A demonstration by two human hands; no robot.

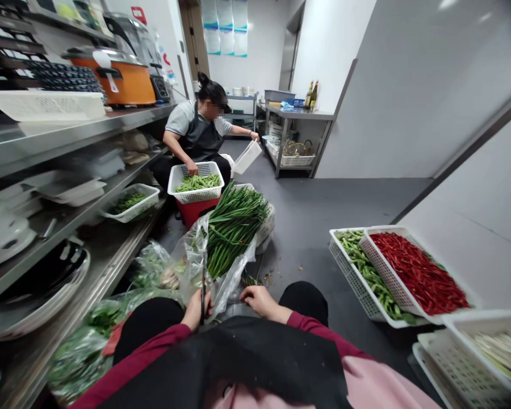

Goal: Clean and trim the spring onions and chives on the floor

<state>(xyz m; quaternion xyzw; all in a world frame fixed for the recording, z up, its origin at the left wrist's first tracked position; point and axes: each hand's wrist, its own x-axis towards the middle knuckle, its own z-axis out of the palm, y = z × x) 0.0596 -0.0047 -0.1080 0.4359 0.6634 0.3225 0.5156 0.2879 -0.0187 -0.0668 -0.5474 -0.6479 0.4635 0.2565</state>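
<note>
In front of my knees, a big bundle of long green garlic chives (237, 227) lies in an opened clear plastic bag (238, 278). My left hand (196, 309) is closed around a knife (203, 284), whose dark narrow blade points up, seen nearly edge-on beside the bag. To the right, my right hand (260, 301) is close to the bag's near edge with its fingers curled together. Whatever is between those fingertips, if anything, is too small to make out.
A co-worker (198, 125) sits ahead, one hand in a white basket (196, 196) of green pods. On the right stand baskets of red chillies (417, 272) and green peppers (357, 255). Steel shelving (123, 176) runs along the left, with bagged greens (85, 352) below.
</note>
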